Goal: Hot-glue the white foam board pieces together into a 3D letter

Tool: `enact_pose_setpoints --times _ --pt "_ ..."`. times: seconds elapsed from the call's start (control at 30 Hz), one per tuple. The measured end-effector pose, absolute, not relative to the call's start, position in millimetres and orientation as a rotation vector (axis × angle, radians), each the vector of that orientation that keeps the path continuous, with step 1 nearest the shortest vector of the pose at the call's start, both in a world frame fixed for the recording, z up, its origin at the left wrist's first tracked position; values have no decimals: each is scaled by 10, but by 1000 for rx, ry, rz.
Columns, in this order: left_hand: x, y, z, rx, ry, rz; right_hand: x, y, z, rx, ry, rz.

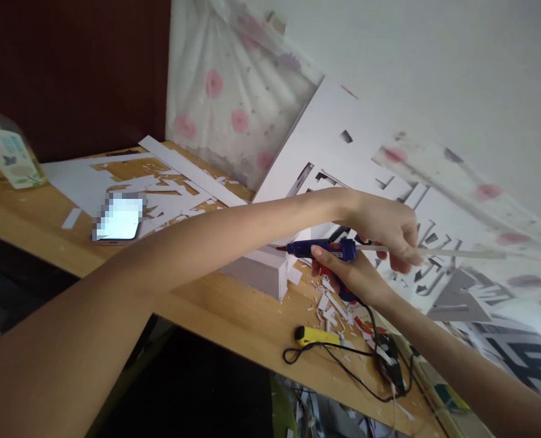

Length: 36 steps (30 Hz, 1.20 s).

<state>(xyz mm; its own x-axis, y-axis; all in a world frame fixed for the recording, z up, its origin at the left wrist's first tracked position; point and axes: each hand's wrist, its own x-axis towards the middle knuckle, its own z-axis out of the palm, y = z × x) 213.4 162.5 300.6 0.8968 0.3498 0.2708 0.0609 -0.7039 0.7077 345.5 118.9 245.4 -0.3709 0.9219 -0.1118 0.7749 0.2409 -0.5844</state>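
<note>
My right hand [359, 274] is wrapped round the handle of a blue hot glue gun [322, 248], whose nozzle points left. My left arm reaches across above it, and my left hand [386, 228] pinches a long pale glue stick [462, 252] behind the gun. The stick runs into the gun's rear end. Just below the nozzle lies a long white box-shaped piece [263, 277] on the wooden table. Whether the nozzle touches this piece I cannot tell. Part of the piece is hidden behind my left forearm.
A yellow cutter [318, 336] and a black cord [343, 371] lie near the table's front edge. White scraps [329, 310] litter the wooden table [233, 328]. A phone [119, 218] and a bottle [10, 152] are at left. A cut-out white sheet [325, 134] leans on the wall.
</note>
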Motion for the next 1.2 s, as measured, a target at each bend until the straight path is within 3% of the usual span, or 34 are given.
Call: enact_pose_setpoints --times 0.63,0.8,0.9,1.03,1.2 --pt "2029 1524 2850 2121 561 844 3382 1148 2517 -1560 -2232 875" --pt "1914 1581 2806 2164 593 737 3386 1168 2519 -1556 -2208 894" --pt "1769 1655 2720 2199 905 697 3409 1190 2508 -1558 -2200 938" --pt "1678 1714 2545 2185 1439 241 3468 1195 2448 -1575 -2183 926" --pt "1811 1755 2423 2274 1394 -28 3574 1156 2318 -1657 -2145 811"
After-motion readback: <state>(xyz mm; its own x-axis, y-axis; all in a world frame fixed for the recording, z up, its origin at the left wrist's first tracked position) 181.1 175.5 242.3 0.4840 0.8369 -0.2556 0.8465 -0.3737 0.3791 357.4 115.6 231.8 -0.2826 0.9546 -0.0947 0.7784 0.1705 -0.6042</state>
